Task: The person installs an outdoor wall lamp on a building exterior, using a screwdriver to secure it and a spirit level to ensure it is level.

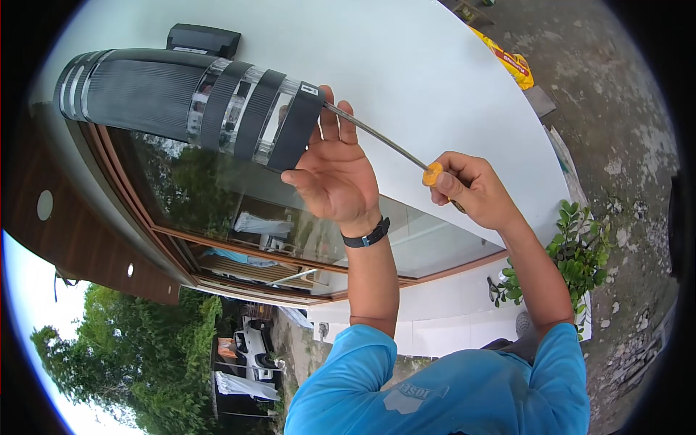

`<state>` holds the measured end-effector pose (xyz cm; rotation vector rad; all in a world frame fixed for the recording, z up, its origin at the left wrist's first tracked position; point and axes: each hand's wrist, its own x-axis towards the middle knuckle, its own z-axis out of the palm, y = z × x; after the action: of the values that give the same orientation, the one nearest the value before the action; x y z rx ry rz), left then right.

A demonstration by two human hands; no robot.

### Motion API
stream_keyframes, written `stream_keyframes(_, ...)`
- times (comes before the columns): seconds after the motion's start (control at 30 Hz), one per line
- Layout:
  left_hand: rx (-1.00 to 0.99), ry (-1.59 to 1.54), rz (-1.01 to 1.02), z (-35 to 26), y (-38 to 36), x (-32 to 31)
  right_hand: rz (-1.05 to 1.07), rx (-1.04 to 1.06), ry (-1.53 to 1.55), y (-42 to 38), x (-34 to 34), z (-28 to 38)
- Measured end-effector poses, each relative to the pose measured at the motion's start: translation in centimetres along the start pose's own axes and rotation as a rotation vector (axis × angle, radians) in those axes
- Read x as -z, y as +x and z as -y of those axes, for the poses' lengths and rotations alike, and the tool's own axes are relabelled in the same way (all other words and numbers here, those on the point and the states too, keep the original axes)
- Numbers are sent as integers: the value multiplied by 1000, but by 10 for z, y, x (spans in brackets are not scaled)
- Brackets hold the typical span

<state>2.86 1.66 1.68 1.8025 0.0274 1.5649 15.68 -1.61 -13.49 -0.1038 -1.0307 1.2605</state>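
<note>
A long black wall lamp (138, 94) with ribbed sides and clear bands is at the upper left, against the white wall. My left hand (337, 174) is at its end cap, palm toward me, fingers stretched out and thumb at the cap's edge. Some of its fingers are partly behind the cap. My right hand (471, 188) is closed round the yellow-and-black handle of a screwdriver (377, 135). The screwdriver's long metal shaft slants to the lamp's end cap, where the tip meets it; the screw itself cannot be made out.
A dark box-shaped part (204, 41) juts from the wall (406, 65) behind the lamp. Below is a brown-framed window (312, 257). A leafy plant (580, 250) and a yellow bag (511, 61) lie toward the rough ground (623, 130) at right.
</note>
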Motion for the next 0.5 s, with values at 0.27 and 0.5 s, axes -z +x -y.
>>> stream_keyframes(0.27,2,-8,12,0,-1,0,115,-99,-29,2,7,19)
stream_keyframes(0.5,-1,-5,7,-1,-1,-2,53,-127,79,1,4,10)
